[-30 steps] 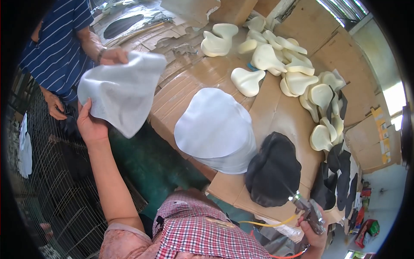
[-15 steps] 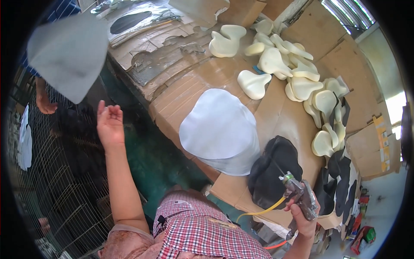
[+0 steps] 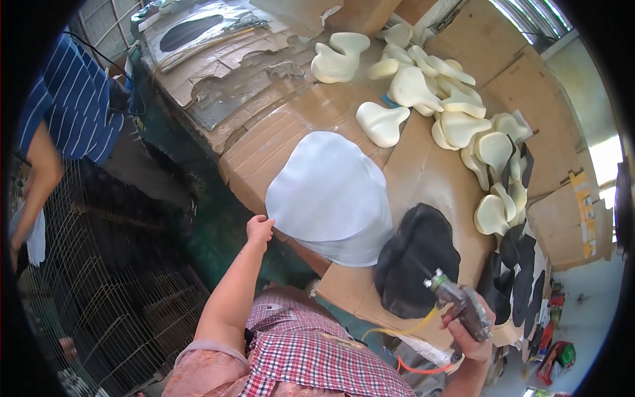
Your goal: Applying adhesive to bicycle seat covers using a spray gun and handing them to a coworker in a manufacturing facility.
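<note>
A stack of white saddle-shaped sheets point(image 3: 327, 188) lies on the cardboard-covered table. My left hand point(image 3: 260, 230) is at the stack's left edge, its fingers closed in a pinch on the rim of a white sheet. In my right hand point(image 3: 468, 331) is a spray gun point(image 3: 463, 306), its nozzle pointing up and left over a pile of black saddle-shaped pieces point(image 3: 420, 261). A yellow hose point(image 3: 403, 324) and an orange hose point(image 3: 423, 370) run near the gun.
Cream foam saddle pads point(image 3: 411, 89) are heaped at the back right, with black pieces point(image 3: 519, 248) beside them. At left, a co-worker in a striped blue shirt point(image 3: 76, 99) stands by wire racks point(image 3: 112, 264). Cardboard point(image 3: 238, 99) covers the table's far left.
The white sheet in the air at the upper left is out of that spot. My left hand has moved right to the white stack and closed. The co-worker now shows more fully.
</note>
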